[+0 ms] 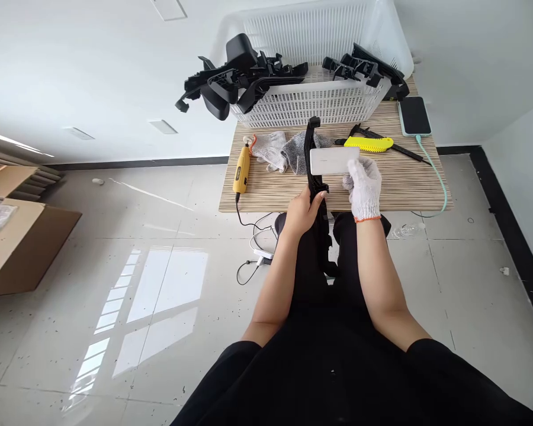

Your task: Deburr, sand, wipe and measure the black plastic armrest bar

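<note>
My bare left hand [302, 212] is wrapped round a long, narrow black plastic part [311, 151], which stands roughly lengthwise from over the table down between my knees. A white knitted glove with an orange cuff covers my right hand [365, 184]. Its fingers grip one end of a flat white rectangular block [334, 161], whose exact kind I cannot make out. The block's left end lies close against the black part; whether they touch is unclear. Behind the part are a grey cloth-like glove [296, 155] and a white glove [270, 148].
A yellow corded power tool [241, 170] lies at the table's left edge. To the right are a yellow-handled knife [368, 144], black calipers [408, 151] and a phone [414, 117] on a cable. A white basket [311, 105] behind holds black parts. Cardboard boxes [31, 242] stand left.
</note>
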Tool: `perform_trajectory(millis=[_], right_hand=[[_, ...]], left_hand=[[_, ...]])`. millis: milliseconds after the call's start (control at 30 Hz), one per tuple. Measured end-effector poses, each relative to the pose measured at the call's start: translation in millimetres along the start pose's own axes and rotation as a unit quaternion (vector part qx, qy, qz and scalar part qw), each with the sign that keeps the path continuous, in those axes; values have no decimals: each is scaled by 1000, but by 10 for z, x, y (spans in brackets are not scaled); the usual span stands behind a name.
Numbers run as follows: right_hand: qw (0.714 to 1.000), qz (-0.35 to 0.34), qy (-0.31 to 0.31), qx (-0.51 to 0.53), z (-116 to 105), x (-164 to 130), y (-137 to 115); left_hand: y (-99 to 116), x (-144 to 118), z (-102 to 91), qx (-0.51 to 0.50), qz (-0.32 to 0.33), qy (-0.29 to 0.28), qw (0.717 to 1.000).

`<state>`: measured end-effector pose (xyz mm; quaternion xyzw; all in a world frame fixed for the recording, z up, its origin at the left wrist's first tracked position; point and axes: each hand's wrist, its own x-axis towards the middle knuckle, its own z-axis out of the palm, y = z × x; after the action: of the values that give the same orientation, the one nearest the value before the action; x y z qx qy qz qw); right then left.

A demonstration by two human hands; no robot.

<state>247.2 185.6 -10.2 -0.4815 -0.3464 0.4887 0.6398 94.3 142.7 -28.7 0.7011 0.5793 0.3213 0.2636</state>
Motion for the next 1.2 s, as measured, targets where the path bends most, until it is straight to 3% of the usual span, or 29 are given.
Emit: perform_trajectory(millis=[133, 300, 633, 800, 967, 1200], right_hand=[[997, 1, -68, -32, 35, 1, 10], [1000, 10, 8, -9, 5, 21, -22], [999, -2, -29, -25, -35, -22, -10], [994, 56, -92, 6, -186, -13, -39], [993, 69, -84, 52, -270, 18, -31], [992, 109, -47, 38, -281, 106, 32]], left_hand=[[3, 4, -2, 20, -20, 1, 1000], [6, 2, -1, -3, -12, 0, 1000], [14, -5, -7, 18, -5, -5, 1000], [26, -9, -8, 11, -7, -7, 1000], [47, -11, -27, -9, 4, -18, 1000], [49, -4, -25, -4, 1, -16, 1000]])
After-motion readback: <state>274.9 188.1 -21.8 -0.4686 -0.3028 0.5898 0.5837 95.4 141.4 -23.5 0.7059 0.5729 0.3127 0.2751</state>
